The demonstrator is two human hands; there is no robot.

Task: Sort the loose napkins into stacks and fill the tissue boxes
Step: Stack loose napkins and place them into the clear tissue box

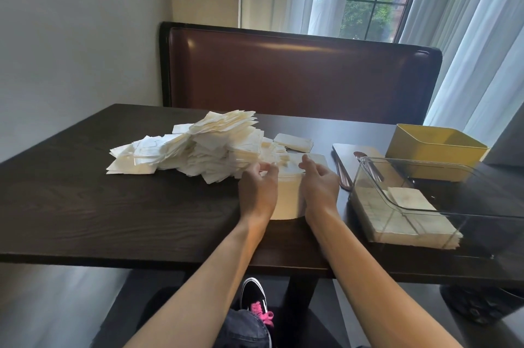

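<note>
Status: partly complete. A clear, rectangular plastic tissue box (425, 206) at the near right of the dark wooden bench (113, 206) already contains flat, squared white napkins across its floor. A yellow, rectangular open box (433, 149) stands behind it at the far right; its contents cannot be determined from this angle. A large, disordered heap of loose white paper napkins (198, 149) remains at the centre-left of the bench — most of the sorting appears to be outstanding. One small squared stack (293, 142) lies just right of the heap, toward the far side.

Work in hand: a tall, squared stack of cream-white napkins (286, 200) stands at the bench centre, touching the near right edge of the heap. The left hand (259, 189) holds its left face and the right hand (319, 186) its right face — fingers curled over the top edge, the stack clasped between both palms.
</note>
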